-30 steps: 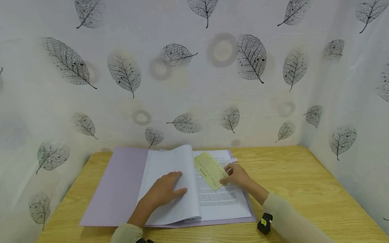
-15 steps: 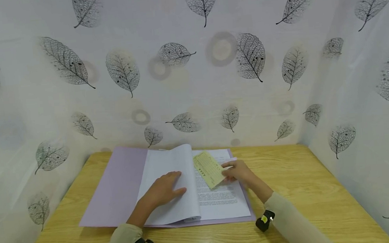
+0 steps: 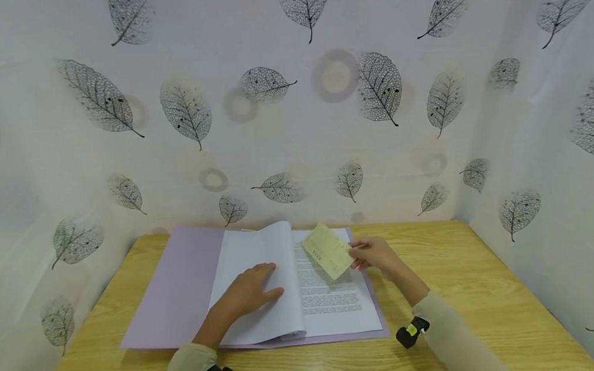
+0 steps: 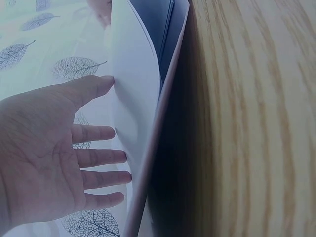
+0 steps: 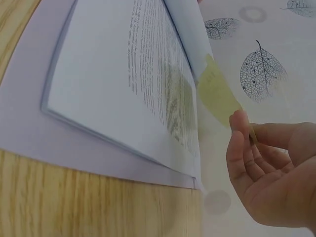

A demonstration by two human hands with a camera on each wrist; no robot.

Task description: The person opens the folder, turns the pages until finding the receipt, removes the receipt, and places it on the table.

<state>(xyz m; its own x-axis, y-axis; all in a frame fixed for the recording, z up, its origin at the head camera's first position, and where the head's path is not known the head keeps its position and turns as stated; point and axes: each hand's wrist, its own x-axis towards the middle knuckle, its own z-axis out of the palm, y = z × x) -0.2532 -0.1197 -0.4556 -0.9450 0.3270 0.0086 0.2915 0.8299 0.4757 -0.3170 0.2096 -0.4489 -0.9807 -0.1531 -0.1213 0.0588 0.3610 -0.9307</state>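
A lilac folder [image 3: 174, 296] lies open on the table, with a thick set of white sheets inside. My left hand [image 3: 245, 293] rests, fingers extended, on the turned-over sheets [image 3: 278, 246], which curl up along the middle. In the left wrist view its fingertips [image 4: 121, 157] touch the paper. My right hand [image 3: 377, 255] pinches a yellow printed slip [image 3: 328, 252] by its right corner between thumb and fingers. The slip is raised over the printed page [image 3: 334, 309] and casts a shadow on it. The right wrist view shows the slip [image 5: 215, 91] tilted and bent slightly.
The wood-grain table [image 3: 446, 314] extends on both sides of the folder. A pale curtain [image 3: 282, 134] with leaf prints hangs close behind and at the sides. Small black devices [image 3: 413, 331] are strapped at both wrists.
My right hand has shifted its grasp on the slip's corner, then lifted the slip off the page and slightly to the right. The left hand stays in place on the sheets.
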